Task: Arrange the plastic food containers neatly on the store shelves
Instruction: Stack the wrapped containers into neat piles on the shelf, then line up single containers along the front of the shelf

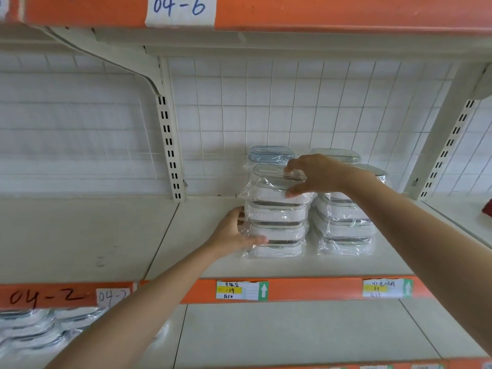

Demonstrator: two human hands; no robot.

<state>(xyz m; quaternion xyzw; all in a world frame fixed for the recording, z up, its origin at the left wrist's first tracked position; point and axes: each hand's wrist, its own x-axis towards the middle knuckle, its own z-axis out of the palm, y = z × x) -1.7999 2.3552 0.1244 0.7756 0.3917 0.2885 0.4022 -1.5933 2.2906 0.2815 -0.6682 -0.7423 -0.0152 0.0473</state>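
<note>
White metal store shelf point(202, 265), orange edge. Left hand point(234, 233) grips the wrapped white plastic container stack point(277, 227); right hand point(314, 173) fingers clasp top container point(269, 182), tilted. Second stack point(346, 227) just beside.

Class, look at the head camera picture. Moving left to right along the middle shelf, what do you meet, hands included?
Slotted upright post → left hand → front-left stack of wrapped containers → right hand → right stack of wrapped containers → right-side slotted upright.
</note>
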